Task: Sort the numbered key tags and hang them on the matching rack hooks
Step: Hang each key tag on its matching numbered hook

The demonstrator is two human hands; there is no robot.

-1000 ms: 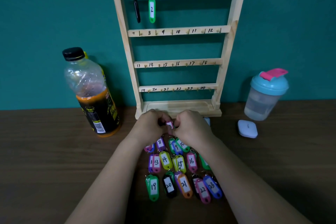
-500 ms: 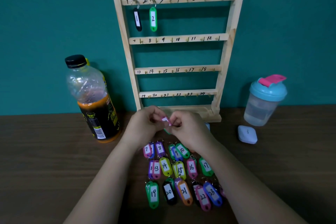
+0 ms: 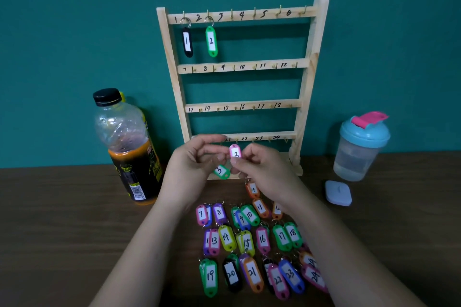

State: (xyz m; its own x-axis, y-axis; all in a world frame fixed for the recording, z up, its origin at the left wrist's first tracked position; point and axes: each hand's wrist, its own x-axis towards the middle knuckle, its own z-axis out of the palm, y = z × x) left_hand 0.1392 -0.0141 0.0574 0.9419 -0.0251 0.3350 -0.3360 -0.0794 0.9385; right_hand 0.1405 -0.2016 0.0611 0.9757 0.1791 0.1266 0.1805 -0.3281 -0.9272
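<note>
My right hand (image 3: 264,169) pinches the lower end of a pink tag marked 3 (image 3: 235,152), upright in front of the wooden rack's (image 3: 306,87) bottom rail. My left hand (image 3: 189,167) is curled beside it, and a green tag also marked 3 (image 3: 220,171) hangs from its fingertips. On the rack's top rail hang a black tag 1 (image 3: 187,42) and a green tag 2 (image 3: 211,41); the hook at 3 (image 3: 232,17) is bare. Several numbered tags (image 3: 249,244) lie in rows on the table under my forearms.
A part-full drink bottle (image 3: 129,147) stands left of the rack. At the right stand a blue-lidded shaker cup (image 3: 359,147) and a small white case (image 3: 338,192). The rack leans at the teal wall on a brown wooden table (image 3: 62,232).
Both hands have risen from the table together and drawn slightly apart. The pink tag 3 now stands clear between them, and the green tag has come up off the table.
</note>
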